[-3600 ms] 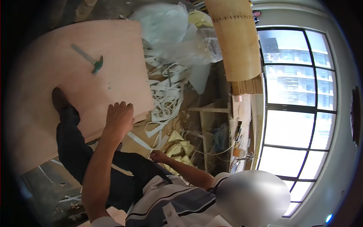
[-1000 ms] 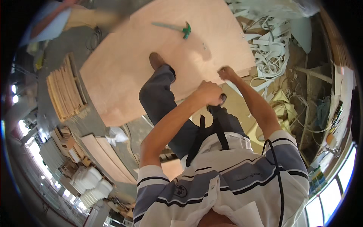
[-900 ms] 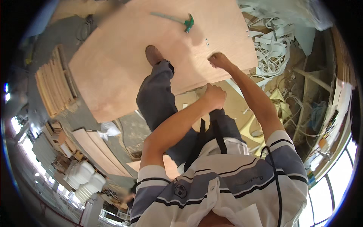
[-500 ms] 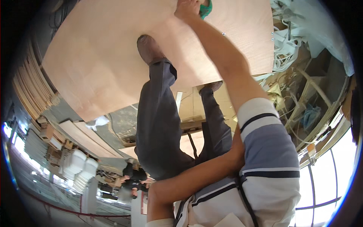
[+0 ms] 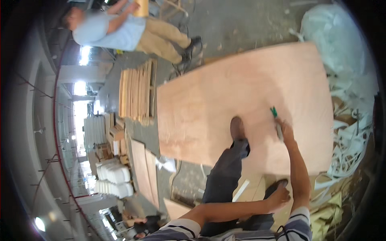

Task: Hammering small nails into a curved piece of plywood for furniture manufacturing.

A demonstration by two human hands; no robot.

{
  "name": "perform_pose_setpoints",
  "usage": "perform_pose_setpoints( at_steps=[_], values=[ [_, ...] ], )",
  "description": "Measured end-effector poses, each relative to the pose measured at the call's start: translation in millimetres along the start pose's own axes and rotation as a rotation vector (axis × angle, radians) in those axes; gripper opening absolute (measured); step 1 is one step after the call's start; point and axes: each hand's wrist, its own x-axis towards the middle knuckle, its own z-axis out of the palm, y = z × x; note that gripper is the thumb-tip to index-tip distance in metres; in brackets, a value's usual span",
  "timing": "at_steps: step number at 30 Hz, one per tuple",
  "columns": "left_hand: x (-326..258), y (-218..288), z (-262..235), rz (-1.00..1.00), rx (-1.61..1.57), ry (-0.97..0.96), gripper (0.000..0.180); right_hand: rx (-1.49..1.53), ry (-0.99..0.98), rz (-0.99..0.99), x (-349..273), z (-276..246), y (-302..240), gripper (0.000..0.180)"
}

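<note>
In the head view, your right hand (image 5: 286,129) was stretched out over the plywood sheet (image 5: 225,104), and its fingers were closed around the grey handle of the hammer (image 5: 276,122), whose green head pointed away from you. Your left hand (image 5: 279,197) rested near your knee, with the fingers loosely curled on nothing. One shoe (image 5: 237,128) stood on the sheet. I judge the hammer was already taken up, but no nail or fixing was visible on the sheet.
</note>
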Motion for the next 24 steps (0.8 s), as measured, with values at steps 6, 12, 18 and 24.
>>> perform_pose_setpoints(
  at_steps=[6,12,18,24],
  values=[
    [-17.0,-14.7,-10.2,-0.111,0.002,0.002,0.037,0.740,-0.336,-0.061,-39.1,-22.3,-44.0,0.031],
    [-14.0,-3.3,20.6,-0.154,0.136,0.019,0.034,1.486,-0.289,0.714,-86.1,-34.1,-57.5,0.045],
    [-2.8,35.0,30.8,0.011,0.183,0.064,0.021,0.734,0.037,0.903,-132.6,-24.0,11.7,0.052],
    [-7.0,24.3,-2.6,-0.130,0.247,0.050,0.023,0.242,0.224,0.319,-123.3,-24.6,-20.1,0.018]
  ],
)
